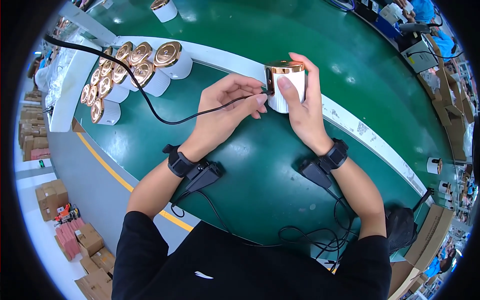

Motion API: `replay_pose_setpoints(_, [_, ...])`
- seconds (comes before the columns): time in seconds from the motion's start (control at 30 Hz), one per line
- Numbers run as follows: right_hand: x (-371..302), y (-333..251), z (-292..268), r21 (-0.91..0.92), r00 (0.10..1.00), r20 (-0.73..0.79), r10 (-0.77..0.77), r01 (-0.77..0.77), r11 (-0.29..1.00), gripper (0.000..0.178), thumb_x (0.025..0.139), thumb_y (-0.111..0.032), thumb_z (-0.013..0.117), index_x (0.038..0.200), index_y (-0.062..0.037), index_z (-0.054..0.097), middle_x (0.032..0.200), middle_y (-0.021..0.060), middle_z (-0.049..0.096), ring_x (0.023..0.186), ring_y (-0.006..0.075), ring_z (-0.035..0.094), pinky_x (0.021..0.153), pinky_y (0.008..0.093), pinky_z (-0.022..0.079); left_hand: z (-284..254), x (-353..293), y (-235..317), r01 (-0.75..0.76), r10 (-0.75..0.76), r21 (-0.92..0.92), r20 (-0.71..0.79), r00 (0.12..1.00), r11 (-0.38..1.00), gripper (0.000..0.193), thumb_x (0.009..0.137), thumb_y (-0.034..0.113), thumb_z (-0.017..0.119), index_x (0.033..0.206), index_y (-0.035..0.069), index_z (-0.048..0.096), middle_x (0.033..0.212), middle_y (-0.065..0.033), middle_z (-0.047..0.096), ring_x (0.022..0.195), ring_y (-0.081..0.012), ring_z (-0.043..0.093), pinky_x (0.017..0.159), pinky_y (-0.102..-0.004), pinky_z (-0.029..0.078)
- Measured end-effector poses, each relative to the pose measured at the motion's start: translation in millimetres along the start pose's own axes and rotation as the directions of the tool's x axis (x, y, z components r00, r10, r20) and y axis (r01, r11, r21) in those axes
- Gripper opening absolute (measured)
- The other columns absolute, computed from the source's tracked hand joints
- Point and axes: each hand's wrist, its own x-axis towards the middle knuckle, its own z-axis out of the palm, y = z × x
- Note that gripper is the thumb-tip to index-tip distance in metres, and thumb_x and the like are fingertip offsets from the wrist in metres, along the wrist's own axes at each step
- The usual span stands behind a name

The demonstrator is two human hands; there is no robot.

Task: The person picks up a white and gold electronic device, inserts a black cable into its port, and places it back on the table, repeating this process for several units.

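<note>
My right hand [306, 107] is wrapped round a white ribbed cylindrical device [278, 103] with a shiny copper-gold top. It holds the device upright above the bench's white strip, thumb across the front. A dark panel [269, 80] runs down the device's left side. My left hand [227, 107] pinches the end of a black cable [167, 121] between thumb and forefinger, right at the lower part of that panel. Whether the plug sits inside the port cannot be made out. From my fingers the cable sags left, then climbs to the upper left edge.
Several similar gold-topped devices [166, 57] stand grouped at the left on the green bench [250, 185]. Another device [164, 10] stands beyond the white divider strip [360, 125]. Loose black wires [320, 240] lie near my body. Cardboard boxes [90, 240] are stacked on the floor at left.
</note>
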Motion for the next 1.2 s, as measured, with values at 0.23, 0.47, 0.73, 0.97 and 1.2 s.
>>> replay_pose_setpoints(0.23, [-3.3, -1.3, 0.8, 0.022, 1.0, -0.005, 0.004, -0.004, 1.0, 0.053, 0.095, -0.025, 0.061, 0.137, -0.0057, 0.035, 0.114, 0.0119, 0.058, 0.1, 0.0159, 0.057, 0.087, 0.029, 0.047, -0.4, 2.2, -2.7, -0.001, 0.001, -0.008, 0.025, 1.0, 1.0, 0.022, 0.086, -0.001, 0.066, 0.107, -0.006, 0.059, 0.098, -0.0122, 0.066, 0.08, -0.0151, 0.067, 0.067, -0.0247, 0.054])
replay_pose_setpoints(0.47, [2.0, -0.8, -1.2, 0.012, 0.999, -0.03, -0.017, 0.017, 1.0, 0.057, 0.092, -0.026, 0.067, 0.134, -0.0051, 0.036, 0.112, 0.0141, 0.06, 0.1, 0.019, 0.06, 0.085, 0.0319, 0.049, -1.6, -0.8, -4.4, 0.049, -0.049, 0.053, 0.0, 0.999, 0.997, 0.018, 0.088, 0.001, 0.065, 0.104, -0.006, 0.062, 0.093, -0.0121, 0.068, 0.077, -0.0148, 0.066, 0.065, -0.0252, 0.054])
replay_pose_setpoints(0.73, [-2.6, 4.3, 1.0, -0.02, 0.997, -0.025, -0.073, 0.072, 0.997, 0.057, 0.091, -0.026, 0.067, 0.134, -0.0054, 0.035, 0.113, 0.015, 0.061, 0.097, 0.0201, 0.062, 0.083, 0.0326, 0.05, 0.9, 2.3, 0.3, 0.032, -0.032, 0.032, -0.017, 0.999, 0.999, 0.016, 0.091, 0.001, 0.062, 0.105, -0.007, 0.065, 0.092, -0.0143, 0.069, 0.075, -0.0167, 0.066, 0.065, -0.0271, 0.054])
replay_pose_setpoints(0.97, [-0.7, -1.9, 0.2, -0.098, 0.996, 0.014, -0.09, 0.091, 0.991, 0.055, 0.093, -0.027, 0.064, 0.134, -0.0059, 0.034, 0.111, 0.0146, 0.062, 0.094, 0.0199, 0.062, 0.08, 0.0325, 0.05, -4.7, 1.8, -7.4, -0.036, 0.035, 0.013, 0.073, 0.997, 0.999, 0.015, 0.091, 0.0, 0.062, 0.103, -0.008, 0.065, 0.091, -0.0147, 0.069, 0.076, -0.0182, 0.068, 0.067, -0.0278, 0.057])
replay_pose_setpoints(1.2, [-5.4, -3.0, 5.2, 0.038, 0.999, 0.006, 0.043, -0.043, 0.998, 0.053, 0.096, -0.03, 0.06, 0.135, -0.0057, 0.033, 0.107, 0.014, 0.061, 0.092, 0.0185, 0.06, 0.08, 0.0311, 0.049, -2.9, 1.5, -7.3, -0.059, 0.055, 0.048, 0.082, 0.995, 0.997, 0.014, 0.091, 0.0, 0.062, 0.102, -0.009, 0.065, 0.091, -0.015, 0.069, 0.076, -0.0194, 0.069, 0.068, -0.0289, 0.058])
